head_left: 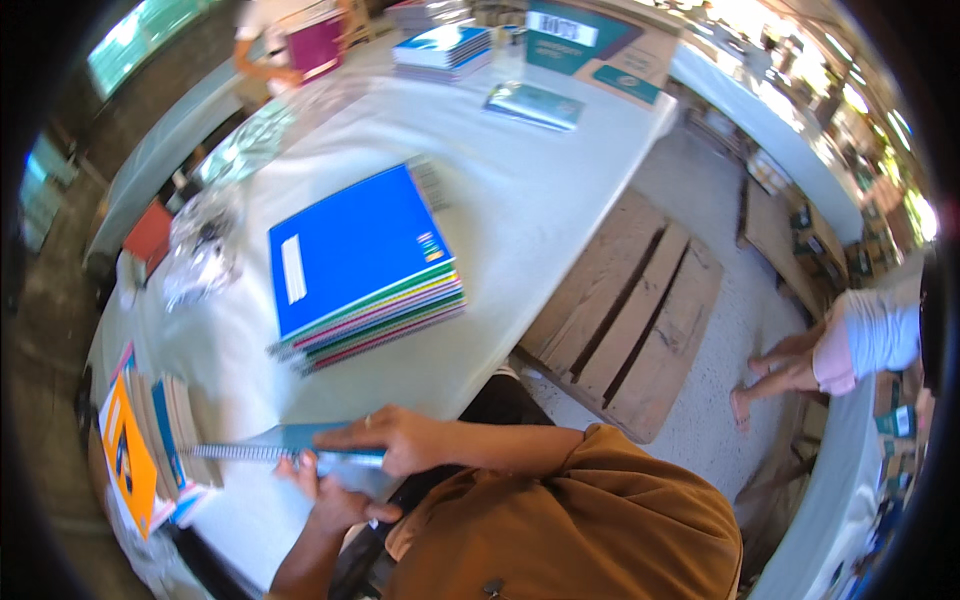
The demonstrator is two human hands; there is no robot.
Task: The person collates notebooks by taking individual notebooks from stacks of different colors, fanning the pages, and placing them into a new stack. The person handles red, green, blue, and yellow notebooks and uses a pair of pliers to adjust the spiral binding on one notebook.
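Observation:
A spiral notebook (280, 440) with a grey-blue cover is between my hands at the table's near edge, its wire binding running left to right. My right hand (405, 440) grips its right end, fingers stretched along the top. My left hand (335, 500) holds its near side, the fingertips at the binding. Whether more than one notebook is there, I cannot tell. Ahead lies a stack of spiral notebooks (360, 255), a blue cover on top and edges of several colours beneath. Left of my hands stands a group of notebooks (145, 450), the outermost with an orange cover.
Crumpled clear plastic (205, 240) lies at the table's left. Farther off are a wrapped pack (535, 105), another notebook stack (442, 50) and a green-and-brown carton (600, 45). A wooden pallet (630, 310) is on the floor at right. Other people stand at far left and right.

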